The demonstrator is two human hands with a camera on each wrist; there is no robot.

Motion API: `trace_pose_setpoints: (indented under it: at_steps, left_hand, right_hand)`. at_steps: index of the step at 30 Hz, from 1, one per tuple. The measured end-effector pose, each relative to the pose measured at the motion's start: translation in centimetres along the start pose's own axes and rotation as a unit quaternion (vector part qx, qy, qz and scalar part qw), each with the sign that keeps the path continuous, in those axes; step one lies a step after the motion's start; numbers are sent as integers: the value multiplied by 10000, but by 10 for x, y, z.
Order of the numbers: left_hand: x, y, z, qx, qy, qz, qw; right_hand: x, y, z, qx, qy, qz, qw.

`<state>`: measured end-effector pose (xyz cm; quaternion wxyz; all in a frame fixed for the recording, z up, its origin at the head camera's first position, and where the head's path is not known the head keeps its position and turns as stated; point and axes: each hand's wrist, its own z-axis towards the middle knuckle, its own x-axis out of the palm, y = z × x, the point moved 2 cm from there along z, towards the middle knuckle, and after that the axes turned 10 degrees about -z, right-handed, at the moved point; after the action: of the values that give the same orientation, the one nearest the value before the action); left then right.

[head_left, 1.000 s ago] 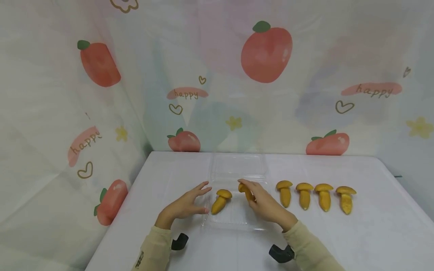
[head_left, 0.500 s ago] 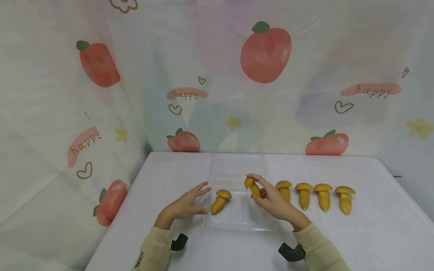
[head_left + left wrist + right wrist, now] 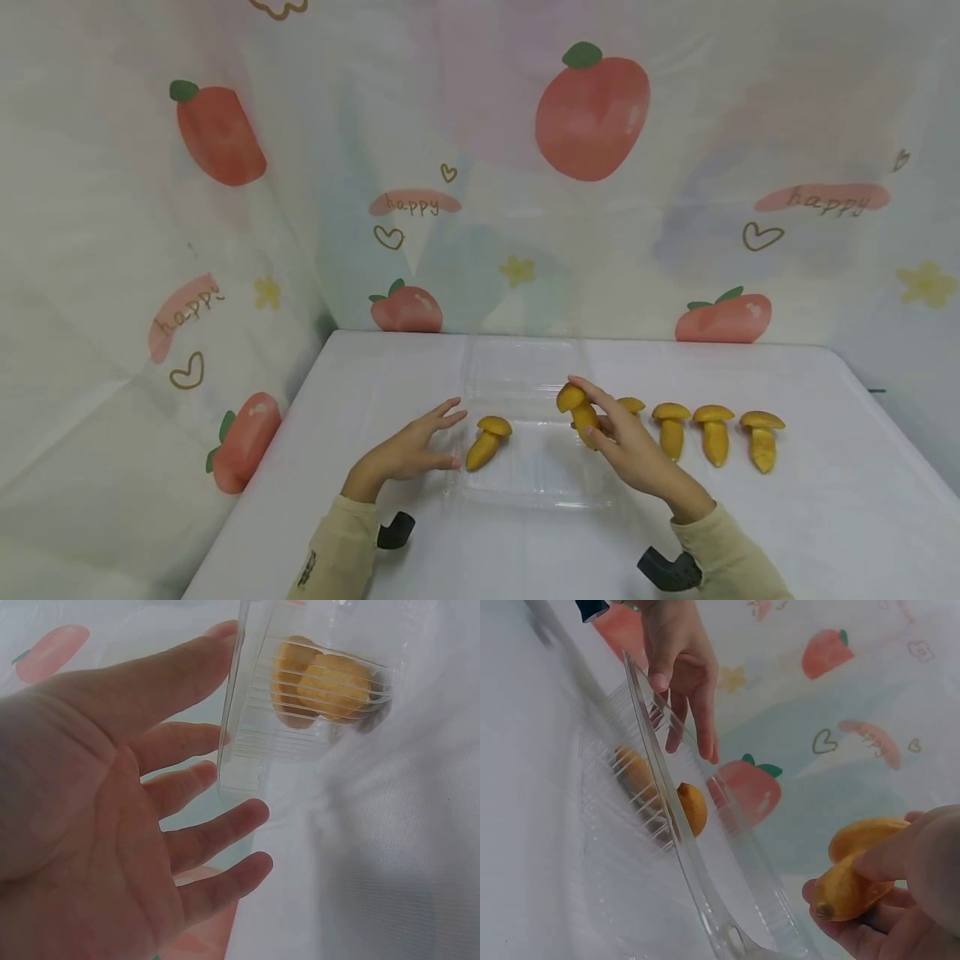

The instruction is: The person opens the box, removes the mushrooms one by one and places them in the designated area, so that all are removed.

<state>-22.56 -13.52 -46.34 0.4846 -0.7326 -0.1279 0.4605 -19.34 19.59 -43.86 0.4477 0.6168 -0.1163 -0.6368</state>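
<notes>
My right hand (image 3: 637, 454) grips a yellow toy mushroom (image 3: 577, 410) between thumb and fingers, raised at the right side of a clear plastic box (image 3: 540, 502). In the right wrist view that mushroom (image 3: 847, 889) is pinched with its stem end toward the camera. A second mushroom (image 3: 487, 443) lies tilted inside the box on the left; the left wrist view shows it (image 3: 334, 686) through the ribbed wall. My left hand (image 3: 405, 450) is at the box's left side, fingers spread and holding nothing. Its thumb tip appears to touch the rim (image 3: 234, 697).
To the right of the box stretches a row of several more mushrooms (image 3: 715, 435), the nearest (image 3: 632, 406) partly hidden by my right hand. The box's open lid (image 3: 525, 364) lies behind it. A printed curtain (image 3: 480, 167) rises along the white table's (image 3: 847, 517) back edge.
My right hand has moved right and slightly up with the mushroom, from over the box to its right side. The left hand and the mushroom in the box stay put.
</notes>
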Motion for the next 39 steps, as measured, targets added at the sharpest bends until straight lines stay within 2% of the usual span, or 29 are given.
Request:
trace_pose_setpoints:
  at_steps: [7, 11, 15, 18, 23, 31, 39]
  left_hand:
    - [-5, -6, 2, -68, -41, -1, 10000]
    - [-5, -6, 3, -57, -31, 5, 10000]
    - [-4, -5, 5, -95, 16, 14, 10000]
    - [-4, -7, 5, -82, -4, 23, 10000]
    - [-4, -6, 3, -71, -4, 19, 10000]
    - [-1, -4, 3, -149, -28, -66, 9999]
    - [3, -3, 1, -236, -81, -139, 9996]
  right_hand:
    - [-17, 1, -7, -257, -240, -20, 9994]
    - [-27, -1, -16, -129, -380, -133, 9991]
    - [-37, -6, -27, 56, -581, -583, 9966]
    - [-44, -9, -32, 23, -807, -812, 9934]
    - [-51, -16, -37, -94, -962, -722, 9927]
    - [-63, -25, -44, 48, -1151, -893, 9893]
    - [-72, -45, -48, -80, -1311, -944, 9868]
